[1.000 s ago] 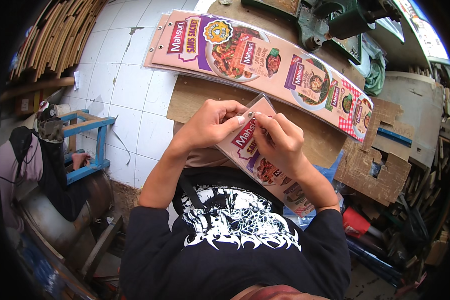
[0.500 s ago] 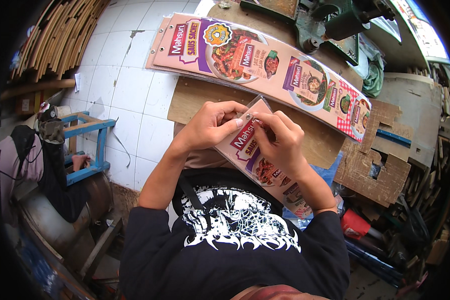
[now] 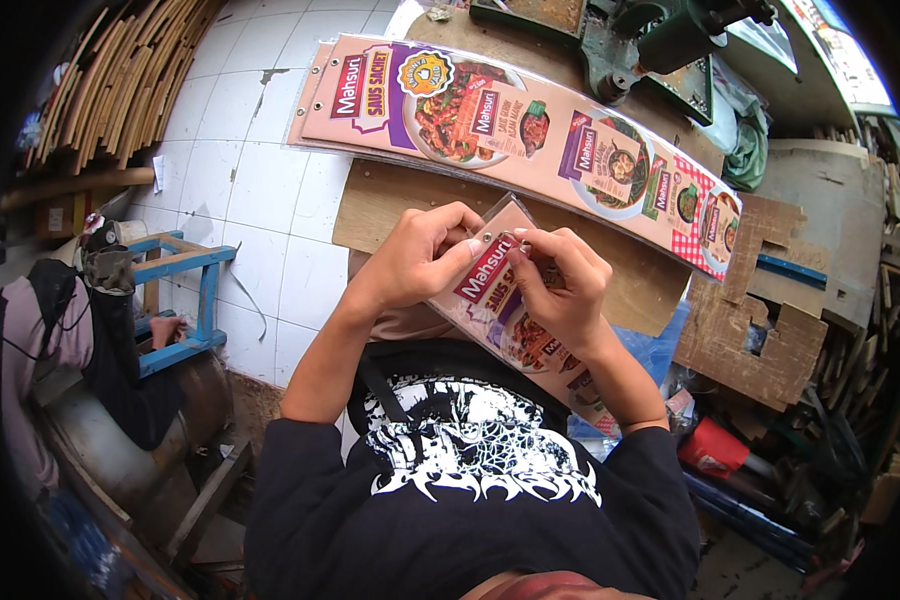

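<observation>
A long pink printed strip in clear plastic lies slantwise over my lap, its upper corner raised between my hands. My left hand is closed on its left edge, thumb on the face beside a metal eyelet. Against the strip's upper right edge, my right hand pinches with thumb and forefinger. A small shiny metal piece shows at those fingertips, too small to name surely. Beyond my hands, a stack of matching printed strips with eyelets at the left end rests on the wooden bench.
A green metal hand press stands at the bench's far right. Cut brown boards lie to the right, above a red object. On the left are a blue-framed stool, stacked wooden slats and a metal drum.
The held strip has shifted slightly left and down under my right hand, which has moved along its edge. Its eyelet now shows nearer my left thumb. The view has tilted a little.
</observation>
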A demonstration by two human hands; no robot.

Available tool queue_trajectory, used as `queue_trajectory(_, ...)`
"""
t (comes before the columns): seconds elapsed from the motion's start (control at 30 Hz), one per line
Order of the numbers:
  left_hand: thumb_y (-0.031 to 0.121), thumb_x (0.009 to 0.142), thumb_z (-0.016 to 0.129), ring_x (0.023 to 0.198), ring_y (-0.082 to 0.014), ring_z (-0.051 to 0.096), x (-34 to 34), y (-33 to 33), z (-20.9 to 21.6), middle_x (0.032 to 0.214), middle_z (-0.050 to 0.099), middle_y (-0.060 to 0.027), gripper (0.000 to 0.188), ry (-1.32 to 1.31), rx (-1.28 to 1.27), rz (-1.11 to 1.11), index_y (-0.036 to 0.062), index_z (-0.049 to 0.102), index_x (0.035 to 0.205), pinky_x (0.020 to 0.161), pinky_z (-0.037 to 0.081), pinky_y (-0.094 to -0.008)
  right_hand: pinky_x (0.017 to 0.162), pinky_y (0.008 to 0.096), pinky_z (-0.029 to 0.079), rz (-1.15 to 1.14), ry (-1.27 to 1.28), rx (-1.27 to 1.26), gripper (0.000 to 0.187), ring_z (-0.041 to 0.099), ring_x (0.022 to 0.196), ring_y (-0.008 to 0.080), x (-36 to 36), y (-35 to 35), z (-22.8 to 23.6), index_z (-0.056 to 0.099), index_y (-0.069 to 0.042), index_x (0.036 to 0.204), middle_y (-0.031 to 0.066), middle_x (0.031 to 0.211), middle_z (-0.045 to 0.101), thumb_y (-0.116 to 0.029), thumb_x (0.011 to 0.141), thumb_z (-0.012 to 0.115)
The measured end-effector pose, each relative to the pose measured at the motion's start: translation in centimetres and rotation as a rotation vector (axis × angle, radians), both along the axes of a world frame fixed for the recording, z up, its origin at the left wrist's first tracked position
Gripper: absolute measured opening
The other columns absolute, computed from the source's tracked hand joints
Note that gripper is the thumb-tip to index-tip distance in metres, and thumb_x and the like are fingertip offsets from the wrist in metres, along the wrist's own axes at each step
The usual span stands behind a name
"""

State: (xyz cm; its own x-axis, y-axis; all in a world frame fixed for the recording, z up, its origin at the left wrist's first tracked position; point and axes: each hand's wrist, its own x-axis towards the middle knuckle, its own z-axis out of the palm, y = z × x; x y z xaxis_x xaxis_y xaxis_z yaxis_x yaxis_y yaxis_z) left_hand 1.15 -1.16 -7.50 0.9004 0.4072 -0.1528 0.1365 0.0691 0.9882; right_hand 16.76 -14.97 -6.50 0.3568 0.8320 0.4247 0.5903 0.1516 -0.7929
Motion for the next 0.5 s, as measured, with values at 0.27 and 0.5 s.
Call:
queue_trajectory(0.27,0.008,0.091,0.064,0.075,-0.0061,0.061,0.09,0.14,-0.74,0.08,0.068,-0.0079,0.018,-0.015,-0.097,0.054,-0.0059,0.058,0.101,0.065,0.05,-0.0226,0.049,0.0267,0.047,-0.01,-0.101,0.06,0.025,0.06,0.056,0.0149,-0.05,-0.12,-0.18,0.066,-0.002,0.1,0.0076,0.071,0.062,0.004,0.077,0.074)
queue_trajectory(0.5,0.007,0.093,0.06,0.084,-0.0084,0.063,0.11,0.16,-0.75,0.093,0.067,-0.0081,0.023,0.008,-0.204,0.016,-0.0086,0.06,0.11,0.073,0.052,-0.0233,0.051,0.0299,0.048,-0.017,-0.059,0.022,0.024,0.063,0.06,0.0191,0.03,-0.26,0.49,0.065,0.0,0.099,0.0108,0.075,0.062,0.005,0.077,0.071)
